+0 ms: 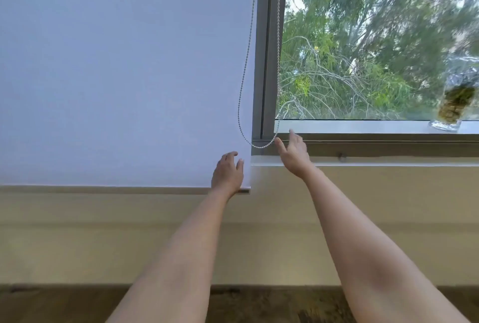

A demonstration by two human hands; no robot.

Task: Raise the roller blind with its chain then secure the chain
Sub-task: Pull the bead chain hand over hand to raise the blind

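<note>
Two bare forearms in view, reaching up from the bottom edge toward the blind (124, 71). No sleeves, cuffs, watch, bands or gloves on either arm. Left hand (228, 172): bare, no rings seen, nails short and unpainted where visible. Right hand (294, 153): bare, no rings seen; its nails too blurred to judge. Both forearms slim, smooth. No marks or tattoos show on them.

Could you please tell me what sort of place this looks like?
Probably a room indoors, at a window: a white roller blind with a bead chain, and a glass jar on the sill.
</note>
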